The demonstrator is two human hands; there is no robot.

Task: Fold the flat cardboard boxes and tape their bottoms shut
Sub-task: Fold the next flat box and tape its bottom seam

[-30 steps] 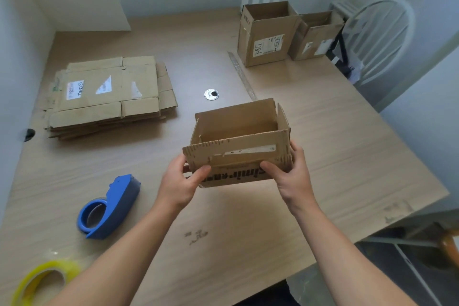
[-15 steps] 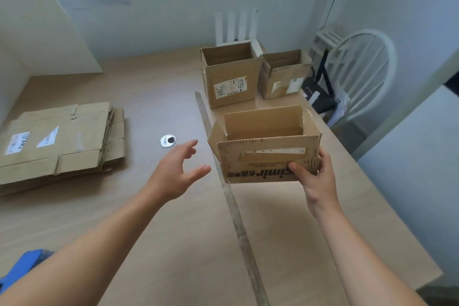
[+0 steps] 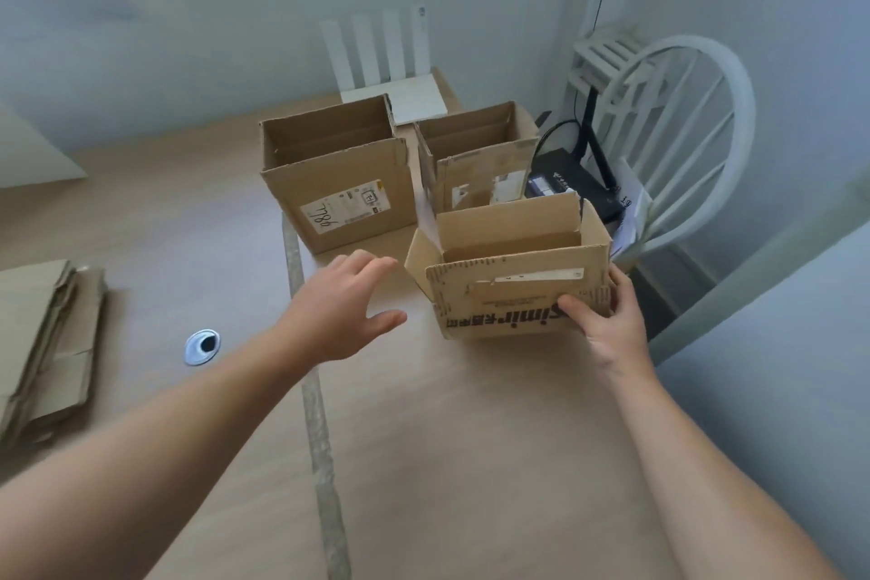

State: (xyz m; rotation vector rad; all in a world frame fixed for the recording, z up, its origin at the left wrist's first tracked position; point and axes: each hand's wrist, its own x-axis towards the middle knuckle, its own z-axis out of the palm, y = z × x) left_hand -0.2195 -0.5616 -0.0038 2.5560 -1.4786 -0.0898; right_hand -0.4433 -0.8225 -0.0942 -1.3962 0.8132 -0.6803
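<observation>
An assembled cardboard box (image 3: 513,292) with black upside-down lettering stands upright, open side up, on the wooden table (image 3: 471,438) near its right edge. My right hand (image 3: 607,320) grips its near right corner. My left hand (image 3: 343,311) hovers open just left of the box, fingers spread, touching nothing. Behind it stand two more assembled boxes, a larger box (image 3: 336,188) with a white label and a smaller box (image 3: 475,155). A stack of flat cardboard boxes (image 3: 42,344) lies at the far left.
A seam strip (image 3: 315,414) runs down the tabletop. A round metal grommet (image 3: 202,346) sits left of it. A white chair (image 3: 682,132) and a black device (image 3: 569,184) with cables are beyond the right edge. White slats (image 3: 376,47) lean on the back wall.
My left hand let go of the box. My right hand carried it right and forward to the two assembled boxes. The view swung right; the tape dispenser and tape roll left it.
</observation>
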